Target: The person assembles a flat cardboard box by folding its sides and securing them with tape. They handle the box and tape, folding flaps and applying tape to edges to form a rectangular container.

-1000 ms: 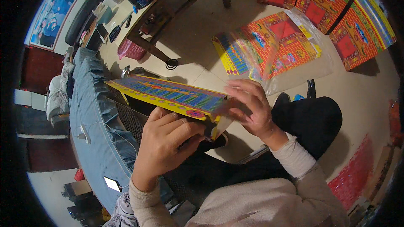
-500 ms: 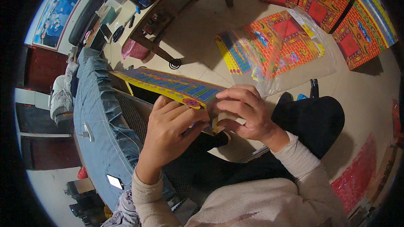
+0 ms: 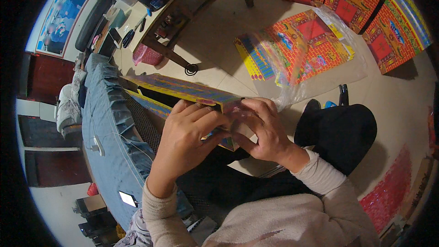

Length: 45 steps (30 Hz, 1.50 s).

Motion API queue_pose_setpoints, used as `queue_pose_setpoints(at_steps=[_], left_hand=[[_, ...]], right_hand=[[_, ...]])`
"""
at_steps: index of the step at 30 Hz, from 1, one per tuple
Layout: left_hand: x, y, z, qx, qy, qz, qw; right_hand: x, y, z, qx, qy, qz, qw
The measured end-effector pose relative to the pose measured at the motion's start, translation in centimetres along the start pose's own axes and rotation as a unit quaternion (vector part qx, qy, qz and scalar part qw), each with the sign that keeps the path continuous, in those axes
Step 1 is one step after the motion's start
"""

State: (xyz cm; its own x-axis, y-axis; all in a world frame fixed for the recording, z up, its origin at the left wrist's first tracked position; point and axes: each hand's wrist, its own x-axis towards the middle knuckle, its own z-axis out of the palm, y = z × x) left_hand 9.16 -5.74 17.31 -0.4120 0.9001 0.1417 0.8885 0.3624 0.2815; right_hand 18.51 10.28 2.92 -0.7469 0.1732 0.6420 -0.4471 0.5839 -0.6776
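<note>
Across my lap lies a long printed cardboard box, blue patterned with yellow edges. Its upper and lower panels stand apart, with a dark gap between them at the left. My left hand grips its near edge, fingers curled over the rim and thumb below. At the box's right end, my right hand pinches the corner, thumb underneath and fingers on top. Both hands partly hide that end, so its folds are hard to make out.
Flat printed sheets in clear plastic lie on the floor ahead. Standing brick-patterned boxes are at the far right. A wooden table stands ahead left, and a blue-covered bed with a lit phone is at my left. Red plastic lies right.
The box has tilted, so its patterned top shows less and the dark gap between its panels shows more. My right hand's fingers have drawn in around the corner.
</note>
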Motion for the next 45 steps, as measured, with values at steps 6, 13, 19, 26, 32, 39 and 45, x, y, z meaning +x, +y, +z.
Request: queue_pose_setpoints(at_steps=[6,13,19,26,32,39,45], left_hand=[[0.3,-0.4,0.1,0.015,0.013,0.01,1.0],[1.0,-0.8,0.8,0.019,0.017,0.022,0.999],[1.2,-1.0,1.0,0.019,0.018,0.017,1.0],[1.6,-1.3,1.3,0.023,0.025,0.051,0.998],[1.6,-1.1,1.6,0.031,0.045,0.049,0.997],[1.3,-1.1,2.1,0.039,0.082,0.053,0.994],[0.7,-0.9,3.2,0.08,0.126,0.047,0.988]], right_hand=[[-0.2,0.8,0.1,-0.007,0.007,-0.004,1.0],[-0.1,1.4,0.1,0.011,0.019,0.009,1.0],[0.1,1.8,0.0,0.013,0.03,0.006,0.999],[-0.1,2.1,0.1,0.031,0.028,0.018,0.999],[0.0,2.4,0.3,0.085,0.05,0.061,0.993],[2.5,2.0,-0.1,0.066,0.104,0.05,0.991],[3.7,2.7,-0.6,0.018,0.072,0.005,0.997]])
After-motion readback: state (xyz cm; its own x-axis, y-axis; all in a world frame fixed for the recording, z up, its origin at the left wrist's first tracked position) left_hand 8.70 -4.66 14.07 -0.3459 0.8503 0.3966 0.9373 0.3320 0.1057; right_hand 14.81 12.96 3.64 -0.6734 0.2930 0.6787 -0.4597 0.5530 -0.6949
